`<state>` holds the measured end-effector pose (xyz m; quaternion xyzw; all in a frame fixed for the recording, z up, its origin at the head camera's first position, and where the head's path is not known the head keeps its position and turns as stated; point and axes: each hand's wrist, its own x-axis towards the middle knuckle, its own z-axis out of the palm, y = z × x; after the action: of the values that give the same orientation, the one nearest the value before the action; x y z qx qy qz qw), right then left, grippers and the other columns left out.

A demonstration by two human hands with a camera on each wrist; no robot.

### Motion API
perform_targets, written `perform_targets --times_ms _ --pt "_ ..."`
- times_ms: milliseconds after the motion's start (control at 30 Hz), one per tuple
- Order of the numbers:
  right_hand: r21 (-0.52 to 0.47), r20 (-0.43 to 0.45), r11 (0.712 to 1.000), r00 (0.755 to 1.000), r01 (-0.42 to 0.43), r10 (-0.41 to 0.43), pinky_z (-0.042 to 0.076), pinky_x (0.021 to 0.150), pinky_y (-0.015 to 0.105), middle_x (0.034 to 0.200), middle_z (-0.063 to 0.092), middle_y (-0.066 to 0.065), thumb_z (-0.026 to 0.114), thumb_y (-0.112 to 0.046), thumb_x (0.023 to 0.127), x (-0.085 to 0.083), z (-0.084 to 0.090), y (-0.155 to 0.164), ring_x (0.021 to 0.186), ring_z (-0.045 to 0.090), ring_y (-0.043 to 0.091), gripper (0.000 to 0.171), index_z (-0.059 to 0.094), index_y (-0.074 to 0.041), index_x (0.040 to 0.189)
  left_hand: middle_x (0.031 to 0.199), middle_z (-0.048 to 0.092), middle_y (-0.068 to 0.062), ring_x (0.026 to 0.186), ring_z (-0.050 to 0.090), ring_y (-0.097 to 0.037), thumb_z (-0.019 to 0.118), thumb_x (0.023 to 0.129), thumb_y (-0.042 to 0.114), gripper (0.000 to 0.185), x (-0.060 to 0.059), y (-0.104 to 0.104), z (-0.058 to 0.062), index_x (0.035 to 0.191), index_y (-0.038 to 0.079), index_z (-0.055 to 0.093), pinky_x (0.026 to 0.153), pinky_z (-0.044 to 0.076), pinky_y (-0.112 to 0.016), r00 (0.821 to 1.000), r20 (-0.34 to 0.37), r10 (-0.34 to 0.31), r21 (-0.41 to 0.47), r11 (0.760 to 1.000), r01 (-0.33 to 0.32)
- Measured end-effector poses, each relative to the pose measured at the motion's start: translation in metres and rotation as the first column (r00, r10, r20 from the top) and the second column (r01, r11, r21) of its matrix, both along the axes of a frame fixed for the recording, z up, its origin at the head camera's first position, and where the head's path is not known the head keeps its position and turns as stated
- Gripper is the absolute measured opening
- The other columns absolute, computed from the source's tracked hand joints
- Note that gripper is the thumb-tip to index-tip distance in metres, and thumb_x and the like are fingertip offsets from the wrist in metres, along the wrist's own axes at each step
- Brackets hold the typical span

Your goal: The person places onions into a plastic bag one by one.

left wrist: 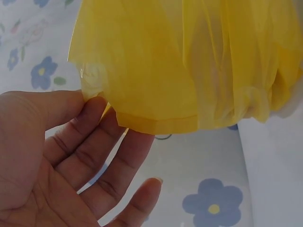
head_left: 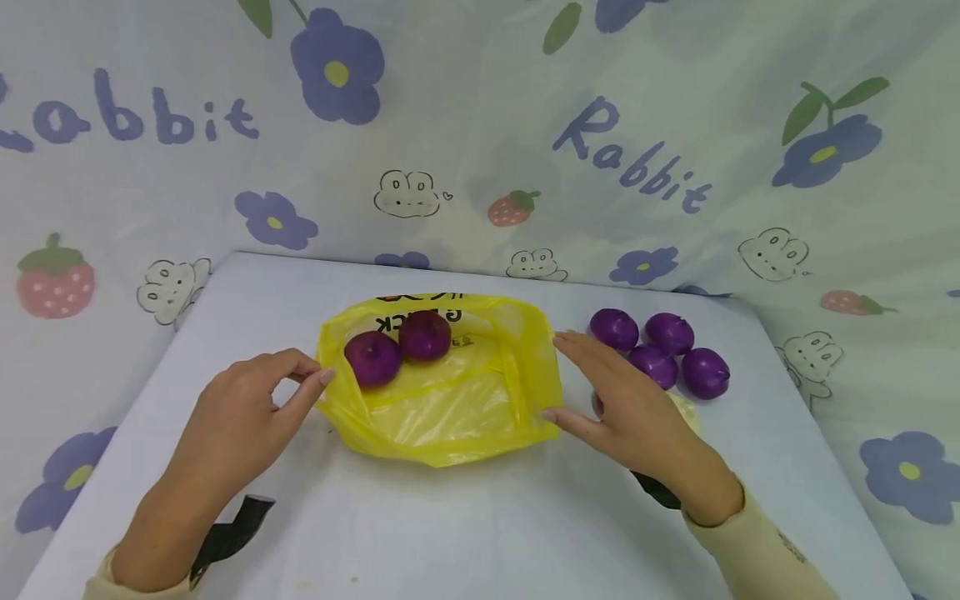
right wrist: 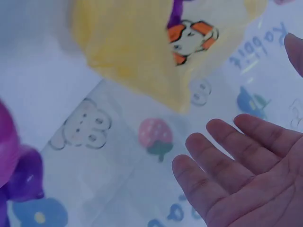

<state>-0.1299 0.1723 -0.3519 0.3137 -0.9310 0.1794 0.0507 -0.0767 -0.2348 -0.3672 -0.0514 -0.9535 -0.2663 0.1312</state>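
Note:
A yellow plastic bag (head_left: 438, 442) stands on the table with its mouth spread wide. Two round purple onions (head_left: 373, 360) lie inside it, at its left and back. My left hand (head_left: 251, 417) pinches the bag's left rim between thumb and fingertips; the left wrist view shows the yellow film (left wrist: 142, 85) at those fingertips. On the other side, my right hand (head_left: 637, 408) is by the bag's right edge, fingers extended and thumb apart. In the right wrist view its fingers (right wrist: 227, 165) are spread below the bag with nothing gripped.
Several more purple onions (head_left: 705, 373) sit together on the table beyond my right hand. Partly hidden behind that hand is something pale yellow (head_left: 686, 410). A patterned cloth (head_left: 465, 142) hangs behind the white table (head_left: 465, 533).

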Motion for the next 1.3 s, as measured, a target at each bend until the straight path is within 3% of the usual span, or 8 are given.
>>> perform_targets --times_ms 100,133,167,433,733,1033,1300 --pt "-0.013 0.029 0.999 0.998 0.048 -0.048 0.053 0.104 0.051 0.161 0.045 0.009 0.083 -0.046 0.089 0.000 -0.005 0.014 0.136 0.055 0.030 0.088 0.042 -0.014 0.160 0.098 0.077 -0.007 0.086 0.065 -0.030 0.074 0.099 0.024 0.012 -0.001 0.000 0.000 0.100 0.013 0.074 0.073 0.056 -0.055 1.000 0.024 0.005 -0.003 1.000 -0.005" --pt "-0.016 0.033 0.998 0.998 0.057 -0.057 0.048 0.109 0.054 0.161 0.045 0.009 0.084 -0.045 0.089 0.000 -0.006 0.018 0.145 0.046 0.031 0.088 0.042 -0.014 0.160 0.099 0.077 -0.007 0.087 0.065 -0.031 0.073 0.100 0.025 0.013 -0.001 0.000 0.000 0.100 0.012 0.074 0.074 0.057 -0.056 0.999 0.032 0.005 -0.002 1.000 -0.005" --pt "-0.019 0.037 0.998 0.997 0.063 -0.063 0.047 0.110 0.054 0.162 0.044 0.009 0.084 -0.045 0.089 0.000 -0.008 0.021 0.146 0.045 0.031 0.089 0.042 -0.014 0.160 0.099 0.077 -0.007 0.087 0.065 -0.031 0.073 0.100 0.025 0.013 -0.001 0.000 0.000 0.100 0.012 0.074 0.074 0.057 -0.055 0.999 0.033 0.005 -0.002 1.000 -0.005" --pt "0.006 0.093 0.990 0.986 0.140 -0.140 0.045 0.112 0.054 0.162 0.044 0.007 0.081 -0.056 0.088 0.005 -0.026 0.044 0.145 0.046 0.030 0.093 0.041 -0.013 0.160 0.099 0.077 -0.005 0.083 0.064 -0.027 0.073 0.100 0.026 0.012 -0.003 -0.001 -0.003 0.100 0.015 0.075 0.069 0.052 -0.045 1.000 0.019 -0.003 0.002 1.000 0.003" --pt "0.020 0.131 0.979 0.970 0.205 -0.206 0.038 0.115 0.061 0.161 0.044 0.013 0.083 -0.053 0.087 0.009 -0.049 0.067 0.146 0.043 0.037 0.095 0.041 -0.006 0.159 0.099 0.077 -0.006 0.084 0.064 -0.029 0.073 0.100 0.026 0.012 -0.004 -0.001 -0.004 0.100 0.014 0.075 0.068 0.053 -0.045 1.000 0.027 0.000 -0.002 1.000 0.000" --pt "-0.005 0.110 0.958 0.953 0.286 -0.284 0.037 0.111 0.068 0.160 0.042 0.021 0.083 -0.044 0.090 0.013 -0.060 0.096 0.145 0.039 0.045 0.090 0.039 -0.004 0.158 0.099 0.077 -0.006 0.082 0.063 -0.028 0.073 0.100 0.027 0.014 -0.004 -0.001 -0.006 0.102 0.013 0.075 0.068 0.051 -0.044 1.000 0.029 0.010 -0.010 1.000 -0.010" --pt "-0.121 0.064 0.934 0.942 0.336 -0.331 0.042 0.105 0.068 0.154 0.047 0.026 0.085 -0.023 0.091 0.024 -0.070 0.119 0.138 0.046 0.050 0.076 0.047 0.001 0.152 0.098 0.077 -0.006 0.079 0.061 -0.026 0.073 0.100 0.027 0.014 -0.006 0.001 -0.008 0.101 0.014 0.075 0.067 0.051 -0.043 1.000 0.031 0.004 -0.017 1.000 -0.003"
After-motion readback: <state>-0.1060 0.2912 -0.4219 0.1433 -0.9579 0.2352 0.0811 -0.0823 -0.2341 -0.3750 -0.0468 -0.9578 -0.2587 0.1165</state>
